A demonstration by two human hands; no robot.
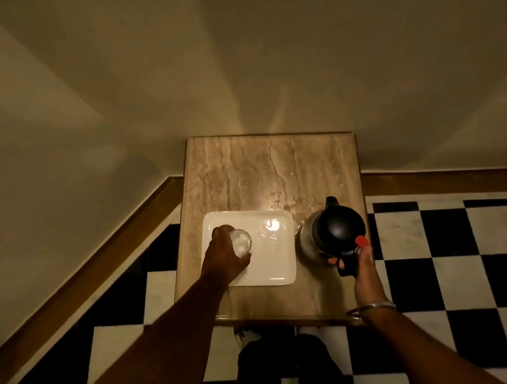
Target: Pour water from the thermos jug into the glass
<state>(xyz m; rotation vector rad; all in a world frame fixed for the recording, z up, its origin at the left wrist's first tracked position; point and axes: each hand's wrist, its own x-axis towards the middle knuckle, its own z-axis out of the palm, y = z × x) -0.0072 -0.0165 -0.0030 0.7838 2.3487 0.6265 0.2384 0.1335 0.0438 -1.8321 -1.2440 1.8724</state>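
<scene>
Left hand (224,257) fingers wrapped round glass (241,242), upright on white plate (273,265). Right hand (362,267) clenched on handle of jug (332,232), standing on table (246,175).

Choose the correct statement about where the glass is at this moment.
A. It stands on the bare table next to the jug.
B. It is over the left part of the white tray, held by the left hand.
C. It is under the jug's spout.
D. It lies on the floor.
B: the left hand grips the glass over the left part of the white tray, apart from the thermos jug.
</scene>
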